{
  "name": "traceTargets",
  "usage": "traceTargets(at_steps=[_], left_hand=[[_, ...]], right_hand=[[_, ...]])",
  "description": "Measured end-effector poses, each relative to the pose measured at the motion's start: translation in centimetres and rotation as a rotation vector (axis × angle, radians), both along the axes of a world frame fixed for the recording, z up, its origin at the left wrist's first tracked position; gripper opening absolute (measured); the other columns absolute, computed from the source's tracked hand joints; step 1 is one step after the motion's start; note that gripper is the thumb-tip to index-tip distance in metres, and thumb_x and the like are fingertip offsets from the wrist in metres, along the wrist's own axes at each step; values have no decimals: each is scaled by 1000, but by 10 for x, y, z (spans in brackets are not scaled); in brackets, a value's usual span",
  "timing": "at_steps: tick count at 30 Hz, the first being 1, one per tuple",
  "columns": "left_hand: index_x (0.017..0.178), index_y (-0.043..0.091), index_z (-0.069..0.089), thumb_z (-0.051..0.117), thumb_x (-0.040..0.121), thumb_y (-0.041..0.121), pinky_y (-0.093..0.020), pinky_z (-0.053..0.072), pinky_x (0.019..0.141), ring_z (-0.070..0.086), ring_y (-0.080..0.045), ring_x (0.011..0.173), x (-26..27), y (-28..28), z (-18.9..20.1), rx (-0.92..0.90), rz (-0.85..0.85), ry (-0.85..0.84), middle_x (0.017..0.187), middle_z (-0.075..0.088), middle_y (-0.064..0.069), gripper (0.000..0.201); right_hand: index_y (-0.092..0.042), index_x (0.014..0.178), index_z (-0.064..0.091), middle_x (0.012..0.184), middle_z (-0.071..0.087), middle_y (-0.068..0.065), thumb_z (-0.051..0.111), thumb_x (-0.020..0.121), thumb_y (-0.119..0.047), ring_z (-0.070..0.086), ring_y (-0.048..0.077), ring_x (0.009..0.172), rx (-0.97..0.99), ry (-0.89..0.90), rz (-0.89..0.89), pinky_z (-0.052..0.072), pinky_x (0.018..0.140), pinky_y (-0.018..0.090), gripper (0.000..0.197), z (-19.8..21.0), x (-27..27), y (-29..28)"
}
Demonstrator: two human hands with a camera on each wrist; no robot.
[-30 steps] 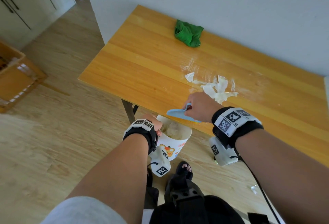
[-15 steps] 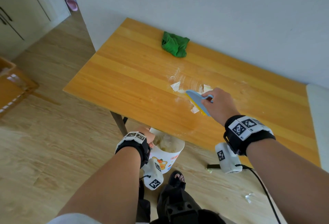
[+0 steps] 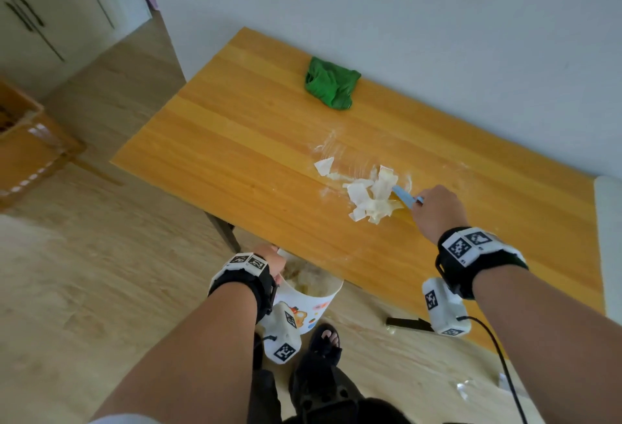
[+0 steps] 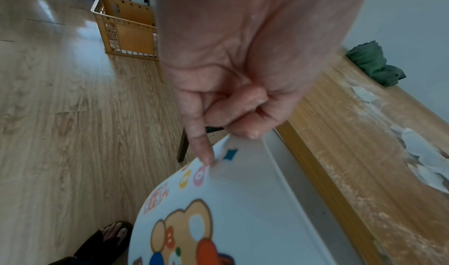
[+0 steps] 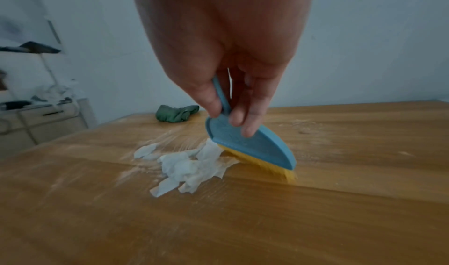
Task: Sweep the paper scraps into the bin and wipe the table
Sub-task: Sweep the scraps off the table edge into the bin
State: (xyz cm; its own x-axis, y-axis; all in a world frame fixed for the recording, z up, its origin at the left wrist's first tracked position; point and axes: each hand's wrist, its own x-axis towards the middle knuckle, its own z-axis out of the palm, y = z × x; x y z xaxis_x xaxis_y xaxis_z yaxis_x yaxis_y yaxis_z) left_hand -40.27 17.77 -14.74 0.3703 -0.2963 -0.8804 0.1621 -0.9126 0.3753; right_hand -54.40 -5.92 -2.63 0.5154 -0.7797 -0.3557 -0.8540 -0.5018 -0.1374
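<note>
White torn paper scraps (image 3: 368,196) lie heaped near the middle of the orange wooden table (image 3: 255,157), touching the yellow bristles of a small blue-backed hand brush (image 5: 252,146), with one scrap just apart on the far left of the heap. The right hand (image 3: 437,213) pinches the brush's thin blue handle between thumb and curled fingers (image 5: 252,119), bristles down on the table. The left hand (image 4: 233,73) grips the rim of the white cartoon-printed bin (image 4: 243,211), held just below the table's near edge; a crumpled green cloth (image 3: 331,86) sits by the wall.
</note>
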Motion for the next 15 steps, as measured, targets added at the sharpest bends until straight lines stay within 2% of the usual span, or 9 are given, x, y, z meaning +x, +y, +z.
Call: traceTargets(at_steps=[2,5,8,11,15], left_hand=[[152,17,26,39,98,8,-47,57,90,57,-24,63,-1,-1,1,5,16,9,76,68,-13,56],[153,16,25,39,100,10,-48,55,93,59,-28,73,-1,-3,2,5,21,16,83,69,-16,55],[152,12,28,39,100,11,-48,54,94,59,-29,80,-1,-4,1,5,10,2,89,68,-18,53],[150,10,29,39,100,11,-48,54,95,58,-30,81,-1,-4,1,4,4,11,92,68,-19,52],[144,2,39,40,100,11,-47,53,97,58,-29,84,-1,-4,2,0,-9,6,93,67,-20,45]], right_hand=[[0,87,72,53,48,6,50,89,-7,34,16,40,24,30,42,24,38,22,24,0,2,5],[-3,85,75,60,58,8,54,83,-8,40,17,45,57,51,87,28,40,21,21,3,3,13],[-8,88,77,72,69,11,56,82,-10,46,16,49,102,33,138,32,41,22,21,6,4,22],[-10,92,77,71,66,7,57,83,-9,48,14,50,138,24,186,33,42,20,22,8,6,31],[-12,95,76,82,72,9,58,82,-10,53,18,55,185,-12,243,40,46,21,22,7,9,36]])
